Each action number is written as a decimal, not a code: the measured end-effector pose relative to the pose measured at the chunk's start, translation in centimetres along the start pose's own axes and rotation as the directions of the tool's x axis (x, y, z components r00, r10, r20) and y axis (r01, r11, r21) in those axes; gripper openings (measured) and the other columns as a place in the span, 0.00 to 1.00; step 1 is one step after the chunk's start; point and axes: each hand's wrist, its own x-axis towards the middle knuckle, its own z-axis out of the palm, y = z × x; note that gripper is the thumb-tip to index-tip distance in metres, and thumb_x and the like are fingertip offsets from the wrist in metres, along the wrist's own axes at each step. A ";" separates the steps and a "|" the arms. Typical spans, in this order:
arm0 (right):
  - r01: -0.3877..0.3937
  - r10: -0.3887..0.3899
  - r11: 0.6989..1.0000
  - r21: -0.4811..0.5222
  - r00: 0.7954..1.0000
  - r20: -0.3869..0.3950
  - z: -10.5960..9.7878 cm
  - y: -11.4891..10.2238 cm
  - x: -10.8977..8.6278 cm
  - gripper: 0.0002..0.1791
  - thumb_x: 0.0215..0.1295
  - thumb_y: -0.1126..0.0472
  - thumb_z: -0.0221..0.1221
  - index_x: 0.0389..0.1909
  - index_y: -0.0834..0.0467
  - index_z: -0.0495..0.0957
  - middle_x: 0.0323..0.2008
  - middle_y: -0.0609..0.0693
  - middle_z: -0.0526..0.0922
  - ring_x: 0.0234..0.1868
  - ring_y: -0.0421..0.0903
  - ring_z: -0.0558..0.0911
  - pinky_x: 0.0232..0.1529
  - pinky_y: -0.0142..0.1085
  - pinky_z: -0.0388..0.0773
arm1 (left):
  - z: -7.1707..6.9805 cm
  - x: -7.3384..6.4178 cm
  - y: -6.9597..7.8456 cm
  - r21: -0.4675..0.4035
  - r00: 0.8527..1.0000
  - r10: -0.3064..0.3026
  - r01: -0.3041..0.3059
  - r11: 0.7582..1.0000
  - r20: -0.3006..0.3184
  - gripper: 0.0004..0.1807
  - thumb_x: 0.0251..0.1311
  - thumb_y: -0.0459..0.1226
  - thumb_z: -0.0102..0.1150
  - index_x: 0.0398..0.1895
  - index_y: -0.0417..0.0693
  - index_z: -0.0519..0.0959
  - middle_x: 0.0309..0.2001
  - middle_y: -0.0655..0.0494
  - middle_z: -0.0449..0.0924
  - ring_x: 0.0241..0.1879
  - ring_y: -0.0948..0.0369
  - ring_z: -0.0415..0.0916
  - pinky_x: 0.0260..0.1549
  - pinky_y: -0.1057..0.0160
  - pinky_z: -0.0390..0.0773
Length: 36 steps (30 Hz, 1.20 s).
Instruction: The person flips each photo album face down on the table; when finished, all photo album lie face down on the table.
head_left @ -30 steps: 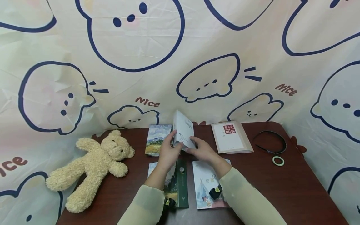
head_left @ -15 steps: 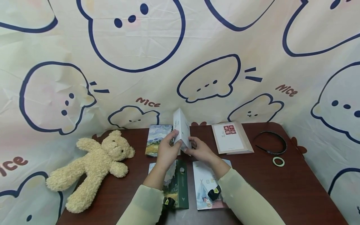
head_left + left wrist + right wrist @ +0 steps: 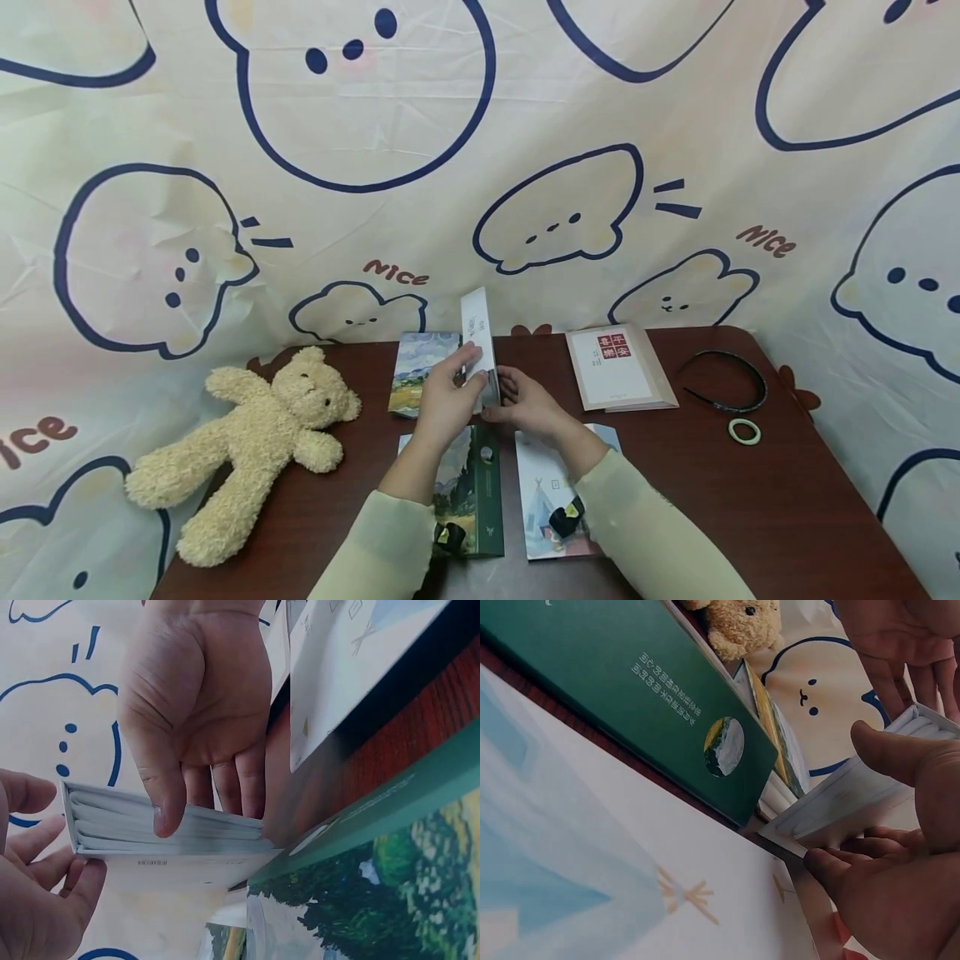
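A white book stands tilted above the table's back, its narrow spine with dark print turned toward the head camera. My left hand grips its left side, thumb toward the lower part. At the lower right, my right hand holds it with curled fingers and thumb. In the left wrist view, layered page edges show between the covers of the white book, and the right thumb lies across them. A barcode is printed on the cover there. The right wrist view shows the right thumb and fingers on opposite sides of the book.
Below the hands lie a green book and a tent-print book. A landscape-cover book is behind the left hand. Left is a teddy bear; right are a red-stamped book, a black headband and a pale ring.
The white book has turned from showing its front cover to showing its narrow spine. The right hand has shifted slightly left along with it; the left hand keeps its grip.
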 end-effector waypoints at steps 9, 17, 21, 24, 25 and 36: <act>0.034 -0.036 0.999 -0.040 0.999 -0.035 -0.1 -0.6 -0.4 0.49 0.62 0.59 0.74 0.80 0.57 0.58 0.77 0.60 0.62 0.77 0.60 0.63 0.73 0.54 0.64 | 0.1 -0.1 -0.2 -0.016 1.000 -0.024 0.024 1.000 -0.017 0.25 0.71 0.36 0.62 0.70 0.49 0.77 0.74 0.51 0.69 0.74 0.48 0.65 0.66 0.48 0.73; 0.084 -0.090 0.993 -0.082 0.993 -0.072 -0.6 -2.1 -1.2 0.46 0.65 0.60 0.71 0.80 0.53 0.59 0.74 0.59 0.68 0.73 0.60 0.71 0.66 0.53 0.74 | 0.4 -0.1 -0.4 -0.052 0.995 -0.094 0.093 0.994 -0.017 0.29 0.71 0.39 0.63 0.74 0.54 0.71 0.72 0.44 0.66 0.68 0.42 0.71 0.61 0.42 0.77; 0.113 -0.120 0.991 -0.077 0.987 -0.104 -0.9 -2.8 -1.5 0.44 0.65 0.62 0.70 0.79 0.53 0.61 0.73 0.59 0.70 0.70 0.60 0.74 0.64 0.51 0.76 | 0.6 -0.1 -0.6 -0.064 0.995 -0.097 0.097 0.993 -0.001 0.32 0.71 0.39 0.63 0.77 0.52 0.67 0.72 0.46 0.68 0.68 0.43 0.70 0.59 0.41 0.78; 0.133 -0.145 0.987 -0.092 0.980 -0.134 -1.1 -3.2 -1.7 0.42 0.66 0.62 0.70 0.78 0.52 0.63 0.71 0.57 0.71 0.69 0.59 0.76 0.63 0.49 0.78 | 0.9 -0.1 -0.8 -0.083 0.995 -0.097 0.098 0.992 0.019 0.35 0.71 0.39 0.63 0.79 0.51 0.63 0.73 0.48 0.67 0.69 0.45 0.68 0.57 0.42 0.80; 0.139 -0.152 0.986 -0.097 0.978 -0.143 -1.2 -3.2 -1.7 0.41 0.66 0.62 0.70 0.78 0.52 0.63 0.71 0.56 0.72 0.68 0.58 0.76 0.62 0.48 0.79 | 0.9 -0.1 -0.8 -0.091 0.995 -0.091 0.093 0.991 0.027 0.36 0.71 0.39 0.63 0.79 0.50 0.62 0.74 0.48 0.66 0.70 0.46 0.68 0.58 0.42 0.79; 0.147 -0.173 0.980 -0.137 0.963 -0.205 -2.3 -3.1 -2.0 0.39 0.67 0.57 0.71 0.76 0.51 0.66 0.67 0.56 0.76 0.64 0.56 0.78 0.60 0.48 0.80 | 2.1 -0.2 -0.9 -0.058 0.993 -0.103 0.106 0.993 0.061 0.34 0.72 0.45 0.64 0.78 0.51 0.65 0.73 0.49 0.68 0.70 0.48 0.68 0.61 0.45 0.77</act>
